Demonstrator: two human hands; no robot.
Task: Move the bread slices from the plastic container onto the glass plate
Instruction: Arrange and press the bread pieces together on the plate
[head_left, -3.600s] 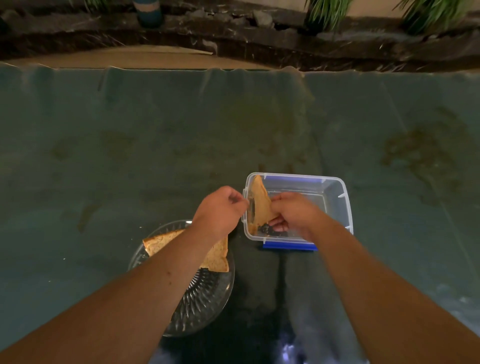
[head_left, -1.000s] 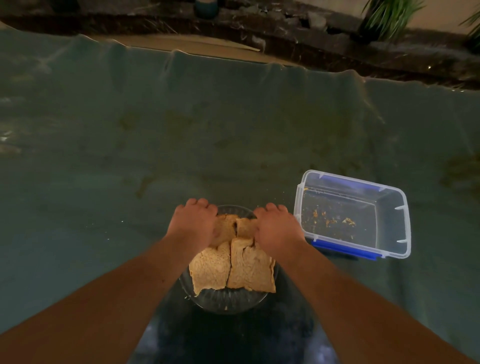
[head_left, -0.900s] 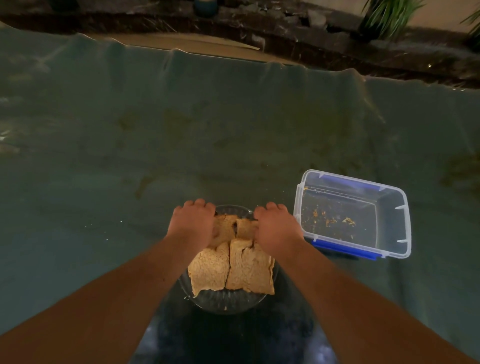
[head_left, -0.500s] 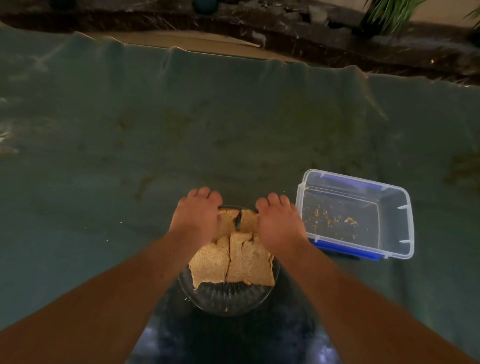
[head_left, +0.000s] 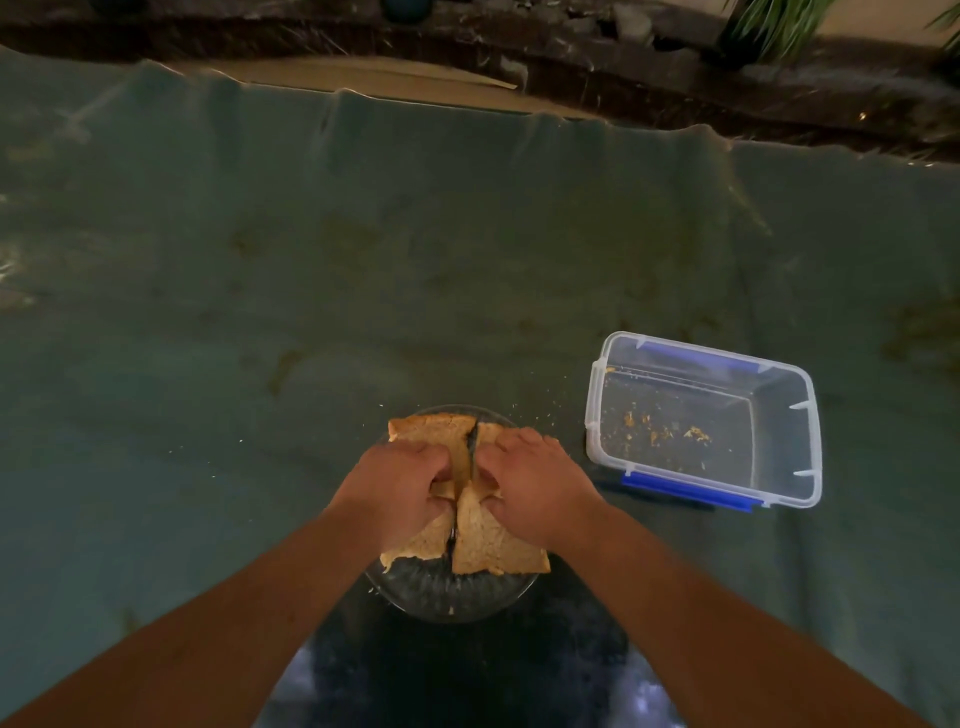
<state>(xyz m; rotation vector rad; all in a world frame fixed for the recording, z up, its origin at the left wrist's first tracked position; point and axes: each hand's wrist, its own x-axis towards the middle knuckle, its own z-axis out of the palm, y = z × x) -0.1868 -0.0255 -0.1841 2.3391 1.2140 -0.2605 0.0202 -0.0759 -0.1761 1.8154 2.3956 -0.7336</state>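
Several brown bread slices (head_left: 485, 543) lie side by side on the round glass plate (head_left: 447, 597) near the front middle. My left hand (head_left: 402, 483) rests on the left slices with its fingers curled onto them. My right hand (head_left: 535, 480) presses the right slices the same way. A narrow dark gap runs between the two rows of bread. The clear plastic container (head_left: 701, 415) with blue clips stands to the right, holding only crumbs.
A teal cloth (head_left: 363, 286) covers the table, with scattered crumbs near the plate. Beyond its far edge are a dark stone ledge (head_left: 571, 62) and potted plants (head_left: 769, 26). A dark bare patch shows at the front edge below the plate.
Both hands have slid from the far edge of the plate back toward me onto the middle of the slices. Earlier, the last slice came out of the container.
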